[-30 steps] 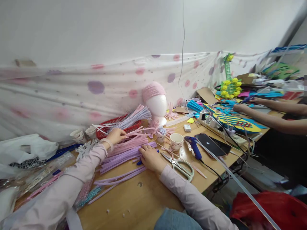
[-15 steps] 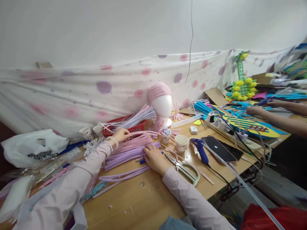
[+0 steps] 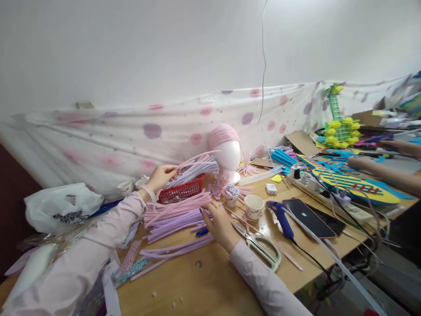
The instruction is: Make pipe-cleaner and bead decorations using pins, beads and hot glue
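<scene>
Bare table [image 3: 184, 285] lies open at 6 o'clock of the right hand [image 3: 219, 220]. The table's edge runs close at 4 o'clock, past the scissors [image 3: 261, 245]. That hand stays loosely spread, fingers resting on the stems [image 3: 174, 213] and gripping nothing. At 10 o'clock the left hand [image 3: 160, 175] has risen off the pile, pinching a pink stem [image 3: 200, 156] above the basket [image 3: 182, 192]. The phone [image 3: 307, 217] at 3 o'clock shows an Apple logo.

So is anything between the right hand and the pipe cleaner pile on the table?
Nothing visible. The right hand touches the pipe cleaner pile; the scissors lie on its other side. The left hand pinches a pink strand above the red basket.
</scene>
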`<action>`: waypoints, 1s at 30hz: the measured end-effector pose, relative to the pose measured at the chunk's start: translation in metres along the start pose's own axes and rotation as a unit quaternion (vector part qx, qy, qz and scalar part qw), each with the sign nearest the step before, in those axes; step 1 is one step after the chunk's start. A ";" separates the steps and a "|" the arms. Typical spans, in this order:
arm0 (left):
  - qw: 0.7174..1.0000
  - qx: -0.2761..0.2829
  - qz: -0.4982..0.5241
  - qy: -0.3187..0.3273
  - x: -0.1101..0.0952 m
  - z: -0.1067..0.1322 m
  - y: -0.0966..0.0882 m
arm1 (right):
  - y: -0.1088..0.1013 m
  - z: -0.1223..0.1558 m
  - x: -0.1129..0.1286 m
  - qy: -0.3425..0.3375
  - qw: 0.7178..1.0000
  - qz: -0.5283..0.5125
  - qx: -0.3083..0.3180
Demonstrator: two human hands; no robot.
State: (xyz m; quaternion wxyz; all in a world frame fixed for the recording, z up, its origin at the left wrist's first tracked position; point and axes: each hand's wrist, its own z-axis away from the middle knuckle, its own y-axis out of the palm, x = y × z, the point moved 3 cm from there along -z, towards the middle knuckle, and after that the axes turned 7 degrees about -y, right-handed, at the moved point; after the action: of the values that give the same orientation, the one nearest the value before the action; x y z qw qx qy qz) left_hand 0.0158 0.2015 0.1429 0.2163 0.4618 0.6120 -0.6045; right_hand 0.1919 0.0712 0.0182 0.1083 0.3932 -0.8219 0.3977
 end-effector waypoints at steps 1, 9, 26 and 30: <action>1.000 0.005 0.011 0.006 -0.007 0.005 -0.001 | -0.005 -0.006 0.006 0.003 0.999 -0.019 -0.025; 0.984 0.170 0.054 -0.025 -0.030 0.065 0.039 | -0.012 -0.041 0.033 0.215 0.837 -0.487 -0.128; 0.948 0.263 0.114 -0.138 0.014 0.128 0.060 | -0.009 -0.006 0.010 0.254 0.764 -0.569 -0.168; 0.934 0.278 0.133 -0.183 0.022 0.144 0.055 | -0.018 -0.003 -0.001 0.258 0.755 -0.571 -0.193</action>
State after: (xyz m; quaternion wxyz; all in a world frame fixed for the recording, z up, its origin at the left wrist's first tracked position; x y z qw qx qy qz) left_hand 0.0090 0.0638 0.0699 0.2661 0.4622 0.3022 -0.7901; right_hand 0.2047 0.0670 0.0298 0.5965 0.6431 -0.4446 0.1811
